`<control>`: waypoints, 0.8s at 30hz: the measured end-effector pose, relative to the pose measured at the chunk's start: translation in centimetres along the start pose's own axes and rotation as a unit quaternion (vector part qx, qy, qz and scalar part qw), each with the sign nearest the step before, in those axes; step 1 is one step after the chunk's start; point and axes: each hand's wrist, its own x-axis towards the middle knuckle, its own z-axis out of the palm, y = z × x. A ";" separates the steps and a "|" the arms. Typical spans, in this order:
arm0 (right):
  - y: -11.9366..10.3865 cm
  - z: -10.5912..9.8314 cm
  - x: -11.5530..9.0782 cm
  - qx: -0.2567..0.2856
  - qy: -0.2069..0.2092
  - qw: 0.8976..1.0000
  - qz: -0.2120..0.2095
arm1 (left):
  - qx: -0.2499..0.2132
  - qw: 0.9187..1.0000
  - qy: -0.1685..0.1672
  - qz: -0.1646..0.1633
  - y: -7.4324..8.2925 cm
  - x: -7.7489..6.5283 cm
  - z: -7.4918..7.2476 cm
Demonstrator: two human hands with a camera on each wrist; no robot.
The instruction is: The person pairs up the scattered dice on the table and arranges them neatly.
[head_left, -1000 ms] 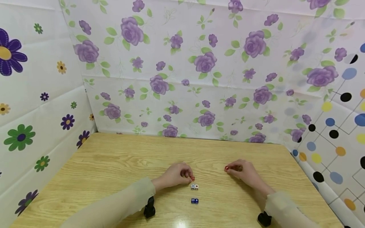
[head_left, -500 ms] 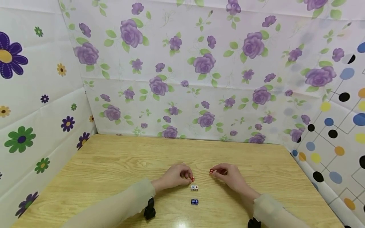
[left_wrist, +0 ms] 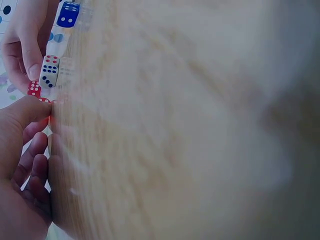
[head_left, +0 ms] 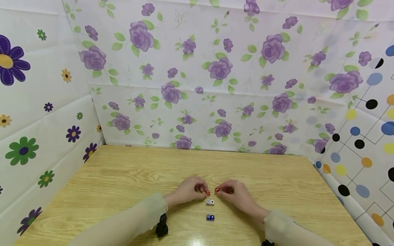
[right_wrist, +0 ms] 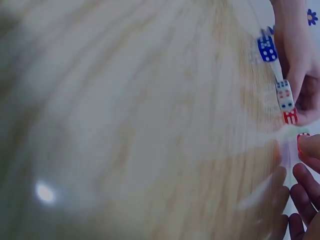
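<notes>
With thumb and finger, my left hand (head_left: 191, 189) pinches a red die (head_left: 208, 193) on the wooden table. Just to the right, my right hand (head_left: 236, 193) pinches a second red die (head_left: 217, 190), and a narrow gap separates the two dice in the head view. Nearer to me lie two white dice (head_left: 210, 202) side by side, and below them two blue dice (head_left: 210, 217), also side by side. The left wrist view shows a white die (left_wrist: 49, 71) and a blue die (left_wrist: 68, 14) beyond my left thumb. In the right wrist view my right fingers partly cover their red die (right_wrist: 303, 142).
The wooden tabletop (head_left: 138, 167) reaches back to a wall of purple-rose cloth (head_left: 197, 102). Flower-print cloth (head_left: 55, 136) hangs at the left, dotted cloth (head_left: 360, 153) at the right. A black wrist camera (head_left: 161, 228) sits at my left sleeve.
My right hand has moved left with its red die, from well out on the right to close beside the left one. The left hand and the white and blue dice stay in place.
</notes>
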 end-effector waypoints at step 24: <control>-1.1 1.2 0.2 -0.065 0.007 0.997 -0.028 | -0.006 1.000 0.001 0.006 -0.1 0.1 0.0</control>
